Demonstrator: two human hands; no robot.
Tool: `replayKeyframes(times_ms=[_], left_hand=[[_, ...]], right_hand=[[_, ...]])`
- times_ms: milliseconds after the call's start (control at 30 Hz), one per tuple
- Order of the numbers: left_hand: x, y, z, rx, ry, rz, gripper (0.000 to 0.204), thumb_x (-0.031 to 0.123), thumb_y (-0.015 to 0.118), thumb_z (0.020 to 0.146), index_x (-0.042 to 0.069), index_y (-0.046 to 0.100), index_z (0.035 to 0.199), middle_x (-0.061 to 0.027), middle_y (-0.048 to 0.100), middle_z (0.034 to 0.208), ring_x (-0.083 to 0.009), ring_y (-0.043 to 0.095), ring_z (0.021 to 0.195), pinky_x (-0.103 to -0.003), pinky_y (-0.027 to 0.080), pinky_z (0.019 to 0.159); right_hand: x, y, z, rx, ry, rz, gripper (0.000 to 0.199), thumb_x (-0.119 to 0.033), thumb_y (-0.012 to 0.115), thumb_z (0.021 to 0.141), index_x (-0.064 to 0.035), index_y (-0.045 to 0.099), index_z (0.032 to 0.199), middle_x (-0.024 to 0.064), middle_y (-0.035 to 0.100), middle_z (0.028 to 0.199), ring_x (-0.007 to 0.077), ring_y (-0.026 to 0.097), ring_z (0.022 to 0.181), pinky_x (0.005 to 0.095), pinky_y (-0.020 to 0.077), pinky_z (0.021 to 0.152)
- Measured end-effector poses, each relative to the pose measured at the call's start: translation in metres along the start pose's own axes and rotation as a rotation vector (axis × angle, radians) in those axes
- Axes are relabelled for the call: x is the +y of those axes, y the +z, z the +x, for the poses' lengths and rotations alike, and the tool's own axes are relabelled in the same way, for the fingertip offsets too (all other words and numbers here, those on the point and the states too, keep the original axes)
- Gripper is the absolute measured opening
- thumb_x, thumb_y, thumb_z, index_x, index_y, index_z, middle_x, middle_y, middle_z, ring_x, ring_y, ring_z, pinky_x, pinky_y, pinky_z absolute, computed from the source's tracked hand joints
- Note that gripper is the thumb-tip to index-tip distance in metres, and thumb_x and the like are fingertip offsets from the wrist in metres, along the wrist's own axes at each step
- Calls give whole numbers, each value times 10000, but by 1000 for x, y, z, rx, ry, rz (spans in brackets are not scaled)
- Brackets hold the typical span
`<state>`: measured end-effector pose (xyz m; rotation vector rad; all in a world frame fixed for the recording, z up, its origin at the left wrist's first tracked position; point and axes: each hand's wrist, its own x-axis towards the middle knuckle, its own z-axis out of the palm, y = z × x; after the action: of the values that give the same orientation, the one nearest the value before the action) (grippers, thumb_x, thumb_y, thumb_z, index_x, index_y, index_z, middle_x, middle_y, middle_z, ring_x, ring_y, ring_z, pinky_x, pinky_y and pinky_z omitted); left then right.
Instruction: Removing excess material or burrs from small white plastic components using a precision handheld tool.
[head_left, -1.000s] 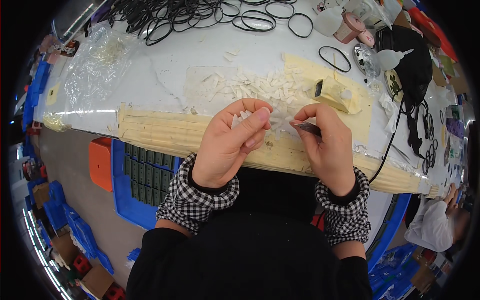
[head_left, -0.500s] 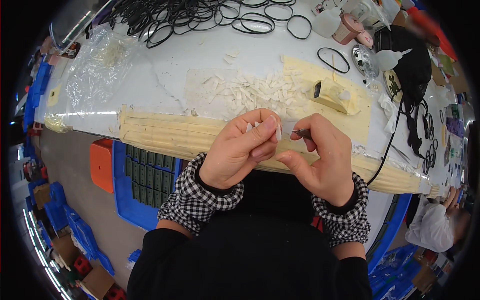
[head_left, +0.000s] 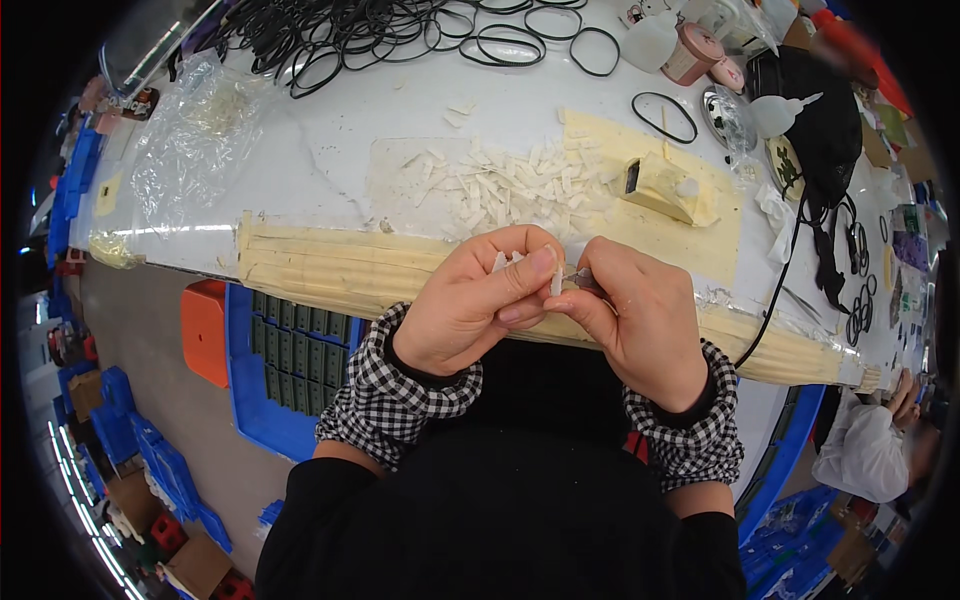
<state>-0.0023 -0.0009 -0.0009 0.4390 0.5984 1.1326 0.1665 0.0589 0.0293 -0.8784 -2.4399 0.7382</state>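
Note:
My left hand [head_left: 475,305] pinches a few small white plastic pieces [head_left: 503,262] between thumb and fingers, just off the table's taped front edge. My right hand [head_left: 640,320] meets it from the right and grips a thin metal tool [head_left: 582,276] whose tip touches one white piece [head_left: 556,284]. Both hands are held close to my chest. A pile of the same white pieces [head_left: 510,185] lies on the white table [head_left: 330,180] just beyond the hands.
Black rubber rings [head_left: 380,30] are heaped at the far side. A clear plastic bag [head_left: 195,140] lies at the left, a yellowish block [head_left: 660,185] at the right, with bottles and black cables beyond. Blue trays [head_left: 285,370] sit on the floor at the left. Another person [head_left: 880,450] is at the far right.
Both hands have drawn back from the pile toward my body and closed together. The left hand now holds white pieces up and the tool tip meets one.

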Motion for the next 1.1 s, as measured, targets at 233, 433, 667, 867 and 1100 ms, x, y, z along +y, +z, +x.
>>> replayKeyframes(times_ms=[233,433,667,867,1100], left_hand=[[-1,-1,-1,5,31,37,216,227,497,970,28,505,885,20,473,737,-1,318,525,-171,284,503],[1,0,-1,20,36,55,207,215,492,971,32,505,875,20,473,739,0,317,527,-170,282,505],[3,1,-2,27,32,68,204,215,499,967,32,506,876,20,478,735,2,321,528,-169,283,507],[4,0,-2,38,39,76,161,190,524,958,50,530,881,31,519,723,-16,331,554,-175,267,511],[7,3,-5,87,68,112,145,168,547,945,42,537,873,33,512,711,-12,336,557,-172,264,505]], right_hand=[[1,0,-1,-16,-6,-19,327,-377,633,820,-81,512,755,57,522,628,255,546,561,346,407,482],[-1,-1,-1,-46,-7,-35,328,-374,636,818,-82,505,747,53,515,621,250,540,550,348,405,475],[-3,-2,1,-10,5,1,344,-331,662,808,-31,506,746,96,503,628,284,519,550,345,401,496],[0,1,0,-14,-25,-60,324,-380,642,813,-89,517,746,44,492,596,243,526,532,337,399,464],[2,1,1,1,-59,-74,307,-366,664,796,-96,528,743,41,481,609,236,518,522,329,401,461]])
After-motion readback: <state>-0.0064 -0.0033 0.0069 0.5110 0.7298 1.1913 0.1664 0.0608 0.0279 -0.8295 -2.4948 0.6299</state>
